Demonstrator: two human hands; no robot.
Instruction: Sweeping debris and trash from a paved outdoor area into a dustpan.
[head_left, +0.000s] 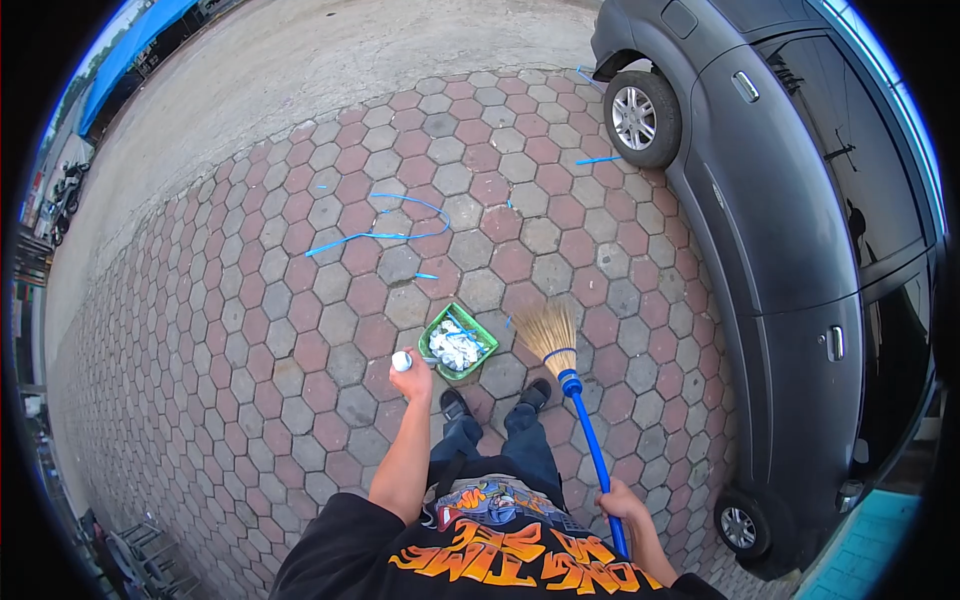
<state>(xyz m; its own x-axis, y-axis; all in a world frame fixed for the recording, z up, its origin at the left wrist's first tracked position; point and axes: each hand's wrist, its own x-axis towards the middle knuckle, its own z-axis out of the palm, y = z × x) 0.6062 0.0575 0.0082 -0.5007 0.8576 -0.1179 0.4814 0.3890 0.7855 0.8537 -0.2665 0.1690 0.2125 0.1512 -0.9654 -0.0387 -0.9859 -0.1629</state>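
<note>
My left hand (411, 377) is closed around the white-tipped handle (402, 361) of a green dustpan (489, 352). Inside the pan lie crumpled white scraps (454, 348) and bits of blue strap. On the other side, my right hand (624, 502) grips the blue pole (591, 435) of a broom. The broom's straw bristles (549, 330) fan out over the pavers, right of the dustpan. A scrap of blue strap (508, 322) shows at the left edge of the bristles.
A long curled blue strap (405, 236) lies ahead on the hexagonal pavers (315, 349), with shorter pieces (427, 276) around it. Another blue strip (598, 160) is by the wheel (642, 120) of a dark grey car (780, 225) parked along my right. Concrete roadway (247, 82) borders the pavers.
</note>
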